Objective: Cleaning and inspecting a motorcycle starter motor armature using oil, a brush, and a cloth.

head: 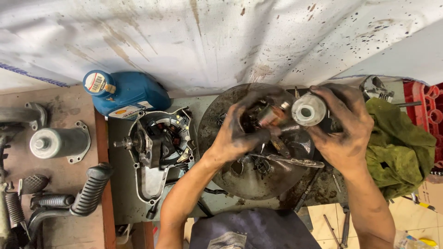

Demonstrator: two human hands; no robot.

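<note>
Both forearms rise from six o'clock and meet over a round, grimy metal pan (230,177) at the middle of the bench. The left hand (240,131), black with grease, comes up from seven o'clock with the wrist bent and the fingers (256,138) curled closed around a small motor armature (272,115) with copper-coloured windings, held just above the pan. The right hand (346,131) comes up from five o'clock, its fingers wrapped shut around a pale cylindrical motor housing (308,110), whose open round end faces the camera and sits just beside the armature at its three o'clock, so close that the two may be touching, though I cannot tell. A thin metal tool (288,160) lies across the pan under the hands. At nine o'clock from the pan rests an open engine cover (157,147) with coils inside, and at ten o'clock a blue oil bottle (124,92) lies on its side. A crumpled green rag (401,147) sits at three o'clock, just beside the right wrist. Further at nine o'clock, well apart, stand a grey cylinder part (57,142) and ribbed black footpegs (90,189).
</note>
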